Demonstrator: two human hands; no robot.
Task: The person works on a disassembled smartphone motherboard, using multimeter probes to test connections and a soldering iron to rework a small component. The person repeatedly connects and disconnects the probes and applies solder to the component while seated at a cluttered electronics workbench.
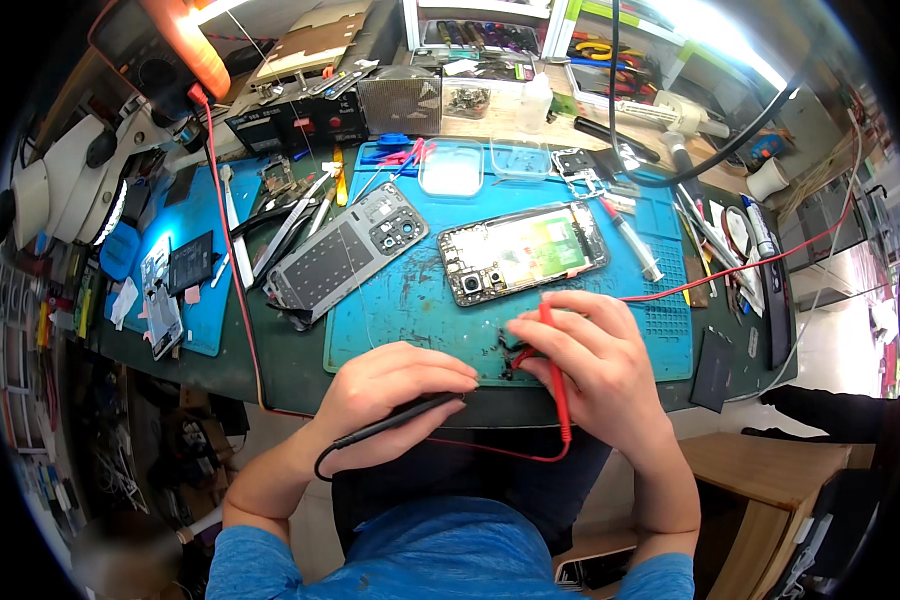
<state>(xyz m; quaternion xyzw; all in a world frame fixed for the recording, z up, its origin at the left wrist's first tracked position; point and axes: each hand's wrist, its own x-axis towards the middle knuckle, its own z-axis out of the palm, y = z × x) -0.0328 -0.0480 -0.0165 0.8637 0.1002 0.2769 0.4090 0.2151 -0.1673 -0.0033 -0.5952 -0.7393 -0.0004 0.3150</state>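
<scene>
So the left hand [395,385] has its fingers closed around a slim black pen-shaped test probe [400,414], and the right hand [600,355] has its fingers clamped on a red plastic test probe [560,385]. Just past the right fingertips, an opened rectangular phone with a green-and-silver middle [490,255] lies on a scuffed blue work mat [430,325]. Beyond the left fingers I see a grey rectangular phone back [335,262].

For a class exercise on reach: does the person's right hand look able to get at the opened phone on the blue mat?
Probably yes: no obstacle shows between the right hand and the opened phone nearby, though that hand holds a red probe.
</scene>
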